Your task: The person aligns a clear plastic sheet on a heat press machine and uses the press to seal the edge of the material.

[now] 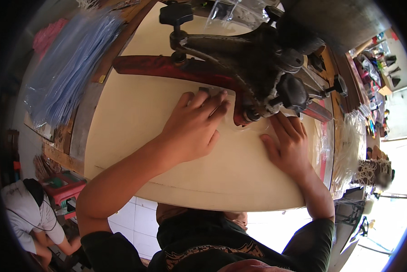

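Observation:
A dark metal press head [262, 59] with black knobs carries a long dark red bar [158, 66] just above a cream board [135, 118]. My left hand [192, 124] rests on the board in front of the bar. Its fingers are bent and spread, and the fingertips lie by a small dark piece [204, 89] at the bar's edge. Flat under the head's right side, my right hand [287, 147] reaches forward with fingers stretched and thumb apart. Its fingertips are partly hidden by the head. Something clear and glossy, seemingly plastic film [257, 130], lies between the hands.
A stack of bluish clear plastic sheets [72, 68] lies at the left. More clear plastic [348, 140] hangs along the right edge. Behind the head sits a clear plastic piece [235, 13]. Lower left, another person [36, 217] bends near a red stool [65, 188].

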{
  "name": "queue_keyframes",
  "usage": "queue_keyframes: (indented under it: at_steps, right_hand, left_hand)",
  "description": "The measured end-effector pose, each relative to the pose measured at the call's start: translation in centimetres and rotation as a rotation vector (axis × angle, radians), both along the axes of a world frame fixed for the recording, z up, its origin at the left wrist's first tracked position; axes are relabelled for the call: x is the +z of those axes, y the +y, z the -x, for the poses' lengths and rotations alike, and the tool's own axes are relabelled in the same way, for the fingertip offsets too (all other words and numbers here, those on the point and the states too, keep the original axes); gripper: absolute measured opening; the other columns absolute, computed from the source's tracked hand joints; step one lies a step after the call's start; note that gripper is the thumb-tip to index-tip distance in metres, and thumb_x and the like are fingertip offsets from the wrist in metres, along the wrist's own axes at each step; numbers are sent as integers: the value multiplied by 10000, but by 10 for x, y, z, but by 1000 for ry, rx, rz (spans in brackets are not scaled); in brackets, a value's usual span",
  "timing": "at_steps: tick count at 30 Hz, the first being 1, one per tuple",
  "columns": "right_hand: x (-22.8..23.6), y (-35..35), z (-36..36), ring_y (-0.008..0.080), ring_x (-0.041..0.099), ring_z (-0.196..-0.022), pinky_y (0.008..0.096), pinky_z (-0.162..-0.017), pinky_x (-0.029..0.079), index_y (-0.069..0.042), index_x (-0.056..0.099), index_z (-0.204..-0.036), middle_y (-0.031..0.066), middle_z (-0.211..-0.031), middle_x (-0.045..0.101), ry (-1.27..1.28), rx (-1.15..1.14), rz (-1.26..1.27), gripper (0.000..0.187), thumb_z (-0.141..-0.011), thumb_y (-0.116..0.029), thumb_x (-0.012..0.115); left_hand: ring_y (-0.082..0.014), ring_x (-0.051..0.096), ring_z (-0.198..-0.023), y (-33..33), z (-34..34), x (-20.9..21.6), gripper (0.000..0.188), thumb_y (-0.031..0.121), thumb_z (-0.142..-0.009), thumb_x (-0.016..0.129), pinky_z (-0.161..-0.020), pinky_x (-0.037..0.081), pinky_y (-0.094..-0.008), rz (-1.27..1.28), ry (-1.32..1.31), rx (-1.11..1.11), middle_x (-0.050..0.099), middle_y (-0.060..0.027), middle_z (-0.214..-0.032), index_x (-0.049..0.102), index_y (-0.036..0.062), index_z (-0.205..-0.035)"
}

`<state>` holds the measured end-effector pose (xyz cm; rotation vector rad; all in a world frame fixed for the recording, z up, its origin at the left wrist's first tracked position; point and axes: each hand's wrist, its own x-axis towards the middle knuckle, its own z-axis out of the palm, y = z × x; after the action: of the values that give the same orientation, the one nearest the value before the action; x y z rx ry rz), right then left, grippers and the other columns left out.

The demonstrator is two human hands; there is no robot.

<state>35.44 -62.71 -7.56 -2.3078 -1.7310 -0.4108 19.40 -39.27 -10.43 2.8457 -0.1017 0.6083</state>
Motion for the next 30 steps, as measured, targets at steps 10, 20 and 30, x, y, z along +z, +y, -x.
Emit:
queue_keyframes:
  at_steps: [10,20,30]
  right_hand:
    - [3,2,1,335,623,-960,431,-851,511,55,635,-1279,204,-1274,658,10,4,16,533,-857,-255,731]
    - [3,2,2,340,621,-968,435,-861,509,56,636,-1272,202,-1285,654,19,4,6,525,-864,-261,729]
    - [5,0,2,335,610,-957,428,-868,510,44,637,-1286,190,-1308,645,18,-3,-5,536,-860,-267,735]
  left_hand:
    - [-313,492,-1180,0,1,0,562,108,-788,617,-976,404,-456,2,10,10,505,-136,-1476,556,-2,-1336]
    - [-304,496,-1176,1,0,1,569,120,-791,602,-986,396,-454,2,3,6,554,-148,-1417,554,-20,-1340]
    - [-273,507,-1144,-1,-3,1,502,164,-779,653,-935,406,-417,-51,-48,12,603,-115,-1352,634,1,-1254]
